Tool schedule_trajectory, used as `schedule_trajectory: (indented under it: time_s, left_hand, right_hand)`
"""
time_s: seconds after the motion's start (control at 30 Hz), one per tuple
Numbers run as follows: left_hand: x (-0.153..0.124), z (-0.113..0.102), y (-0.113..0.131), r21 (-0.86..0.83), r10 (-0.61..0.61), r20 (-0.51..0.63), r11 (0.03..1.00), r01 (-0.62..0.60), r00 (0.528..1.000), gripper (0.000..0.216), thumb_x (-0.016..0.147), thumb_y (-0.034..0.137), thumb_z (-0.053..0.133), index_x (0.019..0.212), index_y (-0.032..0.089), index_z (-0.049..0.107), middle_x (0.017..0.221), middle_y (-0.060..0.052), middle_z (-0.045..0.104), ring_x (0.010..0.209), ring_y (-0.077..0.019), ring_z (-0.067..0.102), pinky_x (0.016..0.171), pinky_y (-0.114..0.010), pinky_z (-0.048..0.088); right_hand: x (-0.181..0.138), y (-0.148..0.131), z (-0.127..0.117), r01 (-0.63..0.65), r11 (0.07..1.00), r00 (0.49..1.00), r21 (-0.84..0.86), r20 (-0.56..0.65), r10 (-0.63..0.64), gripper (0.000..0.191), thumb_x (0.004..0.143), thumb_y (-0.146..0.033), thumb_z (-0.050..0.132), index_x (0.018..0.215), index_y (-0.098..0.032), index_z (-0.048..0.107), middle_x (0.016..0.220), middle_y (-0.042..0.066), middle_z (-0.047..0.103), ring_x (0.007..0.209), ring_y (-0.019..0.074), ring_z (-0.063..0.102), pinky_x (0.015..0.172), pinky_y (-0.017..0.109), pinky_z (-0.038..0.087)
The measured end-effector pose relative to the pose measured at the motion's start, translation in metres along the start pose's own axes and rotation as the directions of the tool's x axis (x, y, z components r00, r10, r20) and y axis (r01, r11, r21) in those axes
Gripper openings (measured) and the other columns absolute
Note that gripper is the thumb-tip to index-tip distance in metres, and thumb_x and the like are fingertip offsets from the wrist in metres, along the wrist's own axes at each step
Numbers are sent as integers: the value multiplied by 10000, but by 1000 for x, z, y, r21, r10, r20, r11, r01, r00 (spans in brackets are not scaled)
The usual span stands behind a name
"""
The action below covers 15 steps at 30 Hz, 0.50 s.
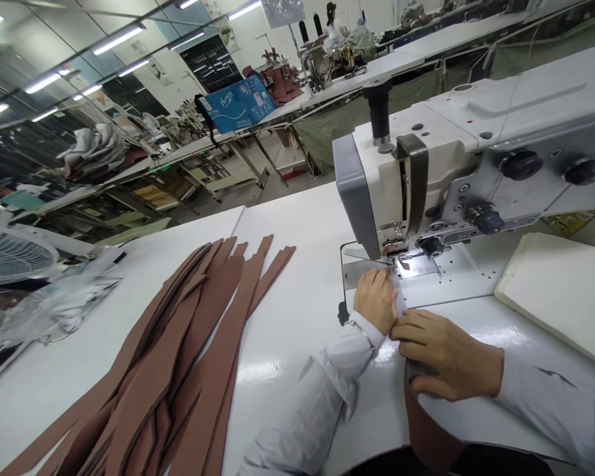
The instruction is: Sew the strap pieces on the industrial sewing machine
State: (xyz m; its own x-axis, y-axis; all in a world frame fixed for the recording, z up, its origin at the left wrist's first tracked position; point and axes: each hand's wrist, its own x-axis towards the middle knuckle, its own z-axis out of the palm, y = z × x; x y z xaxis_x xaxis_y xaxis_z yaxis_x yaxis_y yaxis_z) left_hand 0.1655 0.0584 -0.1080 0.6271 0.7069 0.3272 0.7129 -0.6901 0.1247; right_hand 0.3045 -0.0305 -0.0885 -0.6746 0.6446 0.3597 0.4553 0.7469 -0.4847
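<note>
My left hand (pixel 375 301) rests curled on the white table just in front of the sewing machine's presser foot (pixel 395 250), fingers closed on the near end of a brown strip (pixel 429 433). My right hand (pixel 446 356) lies beside it, fingers pressed down on the same strip. From under my hands the strip runs toward me and hangs off the table's near edge. The part beneath my hands near the needle is hidden.
A white and grey industrial sewing machine (pixel 476 152) fills the right side. A fanned pile of several brown strips (pixel 188 357) lies on the table to the left. A cream pad (pixel 565 291) sits at right. A fan (pixel 10 254) and clear plastic bag (pixel 59 304) sit far left.
</note>
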Motion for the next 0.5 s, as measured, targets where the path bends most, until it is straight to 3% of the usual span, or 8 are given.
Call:
schedule_trajectory:
  time_s: [0.3, 0.4, 0.5]
  left_hand:
    - [0, 4, -4, -78, 3, -5, 997, -4, 1000, 235, 819, 174, 500, 1039, 114, 560, 1162, -131, 562, 1092, -271, 476, 950, -453, 422]
    - [-2, 5, -4, -64, 30, -25, 997, -31, 999, 221, 819, 155, 495, 1024, 110, 564, 1154, -131, 566, 1089, -272, 481, 951, -456, 418]
    - [-3, 7, -4, -71, 77, -43, 994, -80, 996, 218, 827, 96, 446, 1003, 120, 573, 1153, -131, 572, 1105, -259, 482, 931, -435, 440]
  right_hand:
    - [1, -3, -2, -11, 999, 999, -41, 36, 12, 239, 812, -374, 525, 874, -147, 569, 1036, 111, 579, 966, 236, 489, 855, 437, 394]
    - [-8, -30, 10, 21, 984, 1000, -178, 18, -18, 446, 783, -336, 555, 1147, -80, 521, 1200, 170, 518, 1107, 282, 445, 908, 443, 394]
    - [-25, -72, 29, 86, 912, 996, -402, -2, -95, 345, 837, -232, 541, 1176, -172, 531, 1264, 107, 491, 1135, 224, 453, 913, 350, 426]
